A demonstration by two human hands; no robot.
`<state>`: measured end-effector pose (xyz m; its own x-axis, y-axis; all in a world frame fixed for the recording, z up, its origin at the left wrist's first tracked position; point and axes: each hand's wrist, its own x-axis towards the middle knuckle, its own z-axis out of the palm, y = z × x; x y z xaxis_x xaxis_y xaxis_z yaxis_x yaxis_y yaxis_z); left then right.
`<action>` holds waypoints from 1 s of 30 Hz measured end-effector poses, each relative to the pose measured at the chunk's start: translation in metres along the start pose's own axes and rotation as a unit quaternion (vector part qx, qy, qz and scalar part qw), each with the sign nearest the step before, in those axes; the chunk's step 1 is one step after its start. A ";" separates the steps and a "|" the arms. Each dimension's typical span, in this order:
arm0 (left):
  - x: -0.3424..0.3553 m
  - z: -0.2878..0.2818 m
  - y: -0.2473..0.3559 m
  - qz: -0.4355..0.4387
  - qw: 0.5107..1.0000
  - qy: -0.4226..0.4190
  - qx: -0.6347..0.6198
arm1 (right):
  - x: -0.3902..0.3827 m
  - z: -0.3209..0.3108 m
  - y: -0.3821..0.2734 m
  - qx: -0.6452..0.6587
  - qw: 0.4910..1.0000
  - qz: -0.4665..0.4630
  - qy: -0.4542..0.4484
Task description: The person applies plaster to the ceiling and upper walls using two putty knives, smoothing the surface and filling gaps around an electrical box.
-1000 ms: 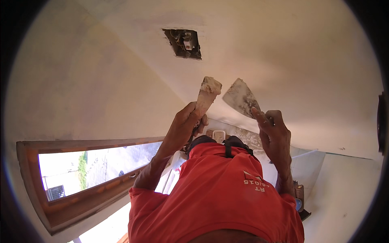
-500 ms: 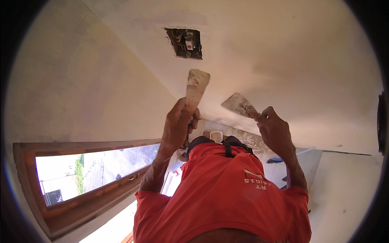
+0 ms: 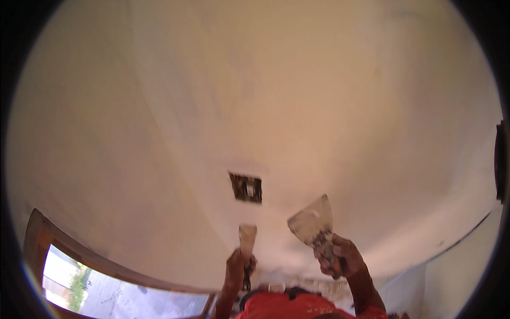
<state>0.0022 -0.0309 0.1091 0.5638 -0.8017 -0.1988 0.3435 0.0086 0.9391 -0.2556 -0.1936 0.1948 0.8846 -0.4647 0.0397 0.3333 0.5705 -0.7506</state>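
Observation:
My left hand point(image 3: 234, 270) is closed around the handle of a narrow putty knife point(image 3: 247, 238), its blade upright and coated with pale filler. Wrapped round the handle of a wider putty knife point(image 3: 312, 219) is my right hand point(image 3: 349, 258). That blade flares up and to the left, with pale filler and dark smears on it. Above the narrow blade, a square electrical box recess point(image 3: 246, 187) opens in the pale wall point(image 3: 345, 122), a light-coloured fitting inside it. Both blades appear in front of the wall; whether either touches it I cannot tell.
At the lower left, a window with a brown wooden frame point(image 3: 38, 250) shows bright daylight. Another wall point(image 3: 117, 175) meets the recessed one at a corner left of the box. Something dark point(image 3: 500, 162) stands at the right rim.
The view has tipped upward, so the recess, window and hands sit lower. The wider putty knife has turned from pointing left to pointing more upward, its blade face showing broadly. Both knives stay held.

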 end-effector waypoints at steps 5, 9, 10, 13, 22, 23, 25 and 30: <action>0.014 -0.004 -0.026 0.000 0.998 -0.058 0.007 | 0.013 0.068 -0.067 -0.079 0.991 -0.108 0.022; 0.012 0.003 -0.032 -0.016 0.997 -0.071 0.029 | 0.022 0.099 -0.130 -0.343 0.905 -0.253 -0.003; 0.011 0.007 -0.032 -0.019 0.996 -0.076 0.045 | 0.024 0.113 -0.147 -0.446 0.849 -0.283 0.025; 0.004 0.000 -0.036 -0.059 0.993 -0.081 0.056 | 0.053 0.172 -0.175 -0.638 0.684 -0.345 0.078; 0.019 0.000 -0.085 -0.029 0.996 -0.077 0.030 | 0.155 0.280 -0.232 -0.863 0.059 -0.499 0.048; 0.019 -0.002 -0.087 -0.029 0.996 -0.073 0.029 | 0.170 0.289 -0.236 -0.862 0.060 -0.501 0.045; 0.021 -0.001 -0.091 -0.005 0.998 -0.062 0.004 | 0.195 0.307 -0.244 -0.877 -0.088 -0.472 0.029; 0.024 -0.007 -0.099 -0.053 0.998 -0.017 -0.041 | 0.241 0.328 -0.247 -0.895 -0.173 -0.411 0.025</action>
<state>-0.0132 -0.0465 0.0090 0.4962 -0.8203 -0.2845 0.4605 -0.0292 0.8872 -0.0180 -0.2240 0.6062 0.8597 0.2521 0.4442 -0.3847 -0.2523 0.8879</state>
